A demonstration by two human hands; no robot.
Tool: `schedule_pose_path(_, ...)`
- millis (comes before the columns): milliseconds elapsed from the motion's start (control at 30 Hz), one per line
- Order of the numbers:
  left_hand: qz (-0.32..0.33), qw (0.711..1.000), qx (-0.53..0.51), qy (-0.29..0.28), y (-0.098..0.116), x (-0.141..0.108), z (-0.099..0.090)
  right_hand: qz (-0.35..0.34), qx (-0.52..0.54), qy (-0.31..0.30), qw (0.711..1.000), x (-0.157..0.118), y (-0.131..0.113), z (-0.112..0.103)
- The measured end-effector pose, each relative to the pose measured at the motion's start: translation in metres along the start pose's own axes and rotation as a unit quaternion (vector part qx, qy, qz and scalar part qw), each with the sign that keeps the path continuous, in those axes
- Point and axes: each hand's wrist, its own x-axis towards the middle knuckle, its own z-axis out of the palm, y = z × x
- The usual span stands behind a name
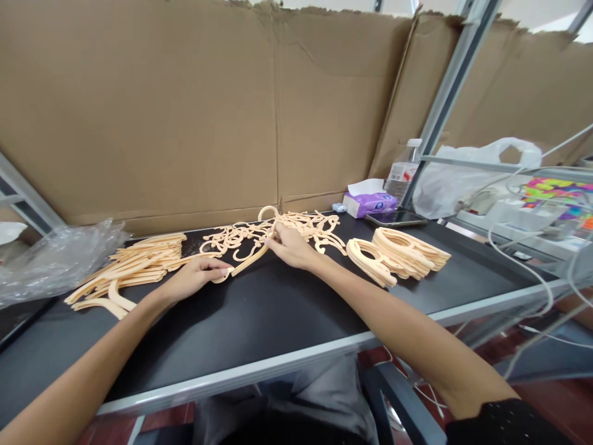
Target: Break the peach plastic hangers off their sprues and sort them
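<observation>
Near the middle of the black table (278, 309), my right hand (290, 245) grips a cream plastic piece with a curved hook (267, 211) rising above the fingers. A straight arm (250, 259) slants down-left from that hand. My left hand (197, 276) pinches a small cream end piece (221, 277) at the lower end of this arm; whether the two are joined is unclear. Behind the hands lies a loose heap of cream hooks (324, 225). Left of my left hand is a pile of long cream arms (148, 259). Stacked cream pieces with round openings (407, 253) lie to the right.
Clear plastic wrap (60, 256) lies at the left. A purple tissue pack (370, 204), a bottle (403, 176) and a dark phone (396, 218) stand or lie at the back right. White cables (519, 269) hang at the right; cardboard (185, 111) walls the back.
</observation>
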Motion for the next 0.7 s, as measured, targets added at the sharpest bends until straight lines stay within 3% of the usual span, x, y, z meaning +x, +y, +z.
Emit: schedule_pose_path(700,0.01,0.997,0.039,-0.064,-0.0016,0.0026,-0.0082,0.009,0.016,0.002,1.0,-0.0018,0.0033,0.0025)
